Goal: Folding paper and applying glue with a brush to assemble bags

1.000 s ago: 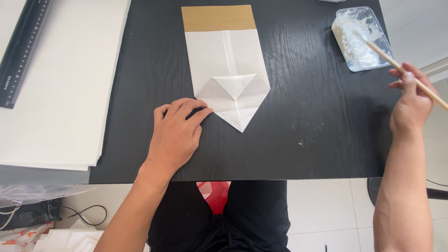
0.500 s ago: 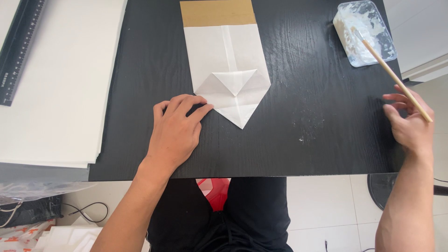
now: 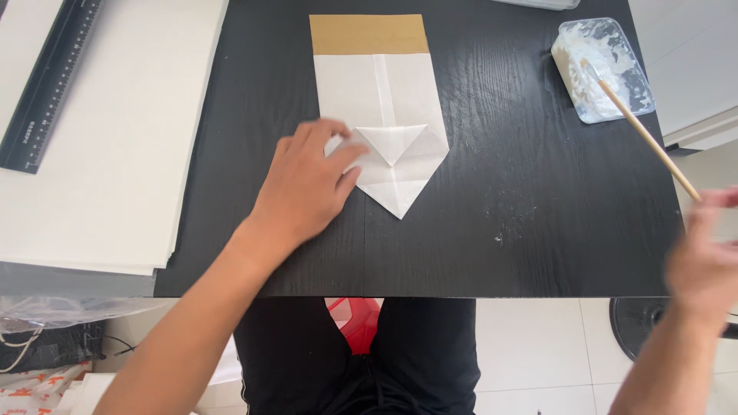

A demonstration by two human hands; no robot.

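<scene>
A white paper piece (image 3: 380,88) with a brown strip (image 3: 369,34) at its far end lies flat on the black table (image 3: 538,238). Its near end is folded to a point, with a small triangular flap. My left hand (image 3: 307,188) rests on the left side of that fold, fingertips pressing the paper. My right hand (image 3: 703,257) is blurred at the table's right edge. A thin wooden brush (image 3: 638,127) leans with its head in a clear tub of white paste (image 3: 624,54). Its near end meets my blurred fingers, and any grip is unclear.
A stack of large white sheets (image 3: 115,154) covers the left side, with a black ruler (image 3: 50,84) on it. My dark-clothed legs (image 3: 361,361) are under the front edge. Plastic bags (image 3: 46,315) and cables lie on the floor at lower left.
My left hand slid up and right onto the folded point of the paper. My right hand moved down and away along the brush handle, while the brush head stayed in the tub.
</scene>
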